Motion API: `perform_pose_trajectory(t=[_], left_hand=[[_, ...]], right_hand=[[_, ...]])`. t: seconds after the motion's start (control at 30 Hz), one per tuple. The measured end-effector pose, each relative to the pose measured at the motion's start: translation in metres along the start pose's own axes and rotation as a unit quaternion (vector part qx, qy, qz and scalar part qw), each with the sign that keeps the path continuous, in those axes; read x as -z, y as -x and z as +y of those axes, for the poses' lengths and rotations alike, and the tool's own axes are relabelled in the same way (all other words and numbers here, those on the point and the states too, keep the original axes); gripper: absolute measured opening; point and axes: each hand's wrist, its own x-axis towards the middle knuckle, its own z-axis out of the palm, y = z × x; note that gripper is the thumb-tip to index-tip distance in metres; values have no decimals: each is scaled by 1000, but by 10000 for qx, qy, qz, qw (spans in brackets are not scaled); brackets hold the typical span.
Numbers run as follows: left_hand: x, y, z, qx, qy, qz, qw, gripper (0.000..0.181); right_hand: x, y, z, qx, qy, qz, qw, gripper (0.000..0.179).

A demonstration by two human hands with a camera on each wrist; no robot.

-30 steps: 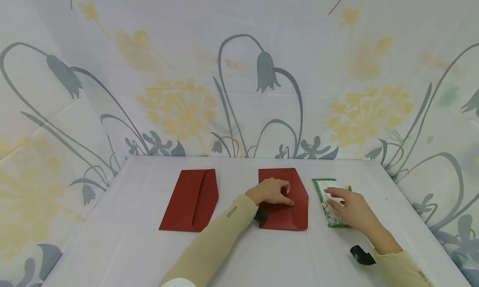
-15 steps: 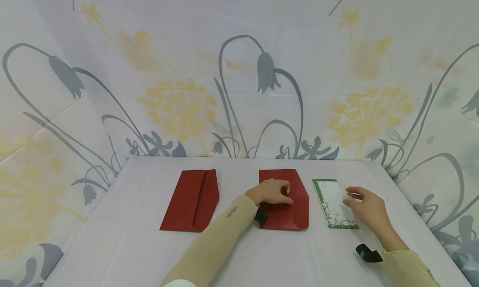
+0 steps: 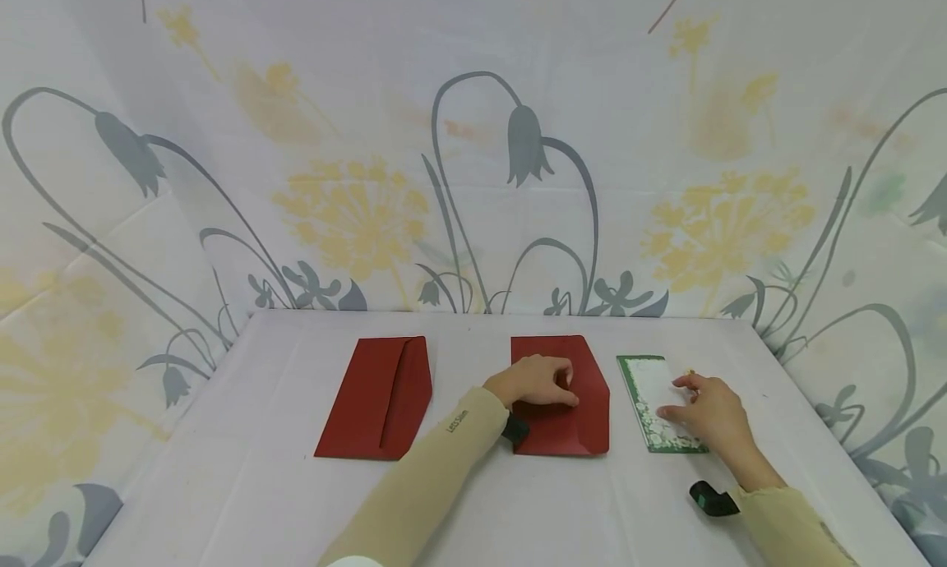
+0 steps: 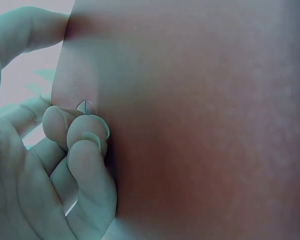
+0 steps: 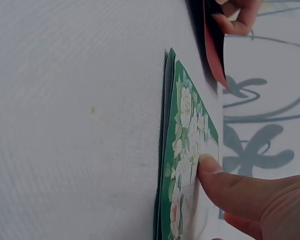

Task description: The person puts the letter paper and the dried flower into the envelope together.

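In the head view my left hand [image 3: 534, 380] rests on a red envelope [image 3: 594, 431] lying in the middle of the white table. In the left wrist view its fingertips [image 4: 87, 132] bend together against the red paper, and the thumb reaches the paper's edge above them. My right hand [image 3: 712, 415] is over the right side of a white card [image 3: 644, 386] with a green floral border, thumb and index finger apart. The right wrist view shows the thumb [image 5: 235, 187] against the card's face, with a second layer of paper behind the green edge.
To the left lies a second red envelope [image 3: 362, 403], with a fold line near its right side. A white cloth with printed flowers [image 3: 525, 144] hangs behind the table. Dark camera mounts [image 3: 713, 499] stick out at both wrists.
My right hand moved rightward off most of the card, then came back left so the thumb meets it again. The left hand and both envelopes have stayed put.
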Motion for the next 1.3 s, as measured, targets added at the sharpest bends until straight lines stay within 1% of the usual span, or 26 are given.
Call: perform_pose_trajectory(t=[0.23,0.4,0.57,0.73,0.83,1.0,1.17,1.3], left_hand=[[-1,0,1,-79,-77,-13,9999,26],[-2,1,1,-56,-107,-29,9999,25],[-3,1,1,-68,-128,-15,9999,25],[-1,1,3,-144,-172,-38,9997,24],[0,0,4,-144,-227,-47,9996,24],[3,1,5,-95,-300,-52,9995,24],[4,3,7,0,23,-146,9999,23],[4,3,8,42,110,-154,9998,23]], right_hand=[[-1,0,0,232,20,44,9997,47],[1,3,-1,141,-91,-80,9998,41],[4,4,2,61,-84,-156,9998,39],[10,5,5,75,-124,-114,9998,34],[13,4,6,95,-155,-85,9998,33],[16,4,6,101,-205,-145,9996,33],[19,4,4,67,-281,-165,9994,32],[23,4,1,116,-444,-128,9989,31]])
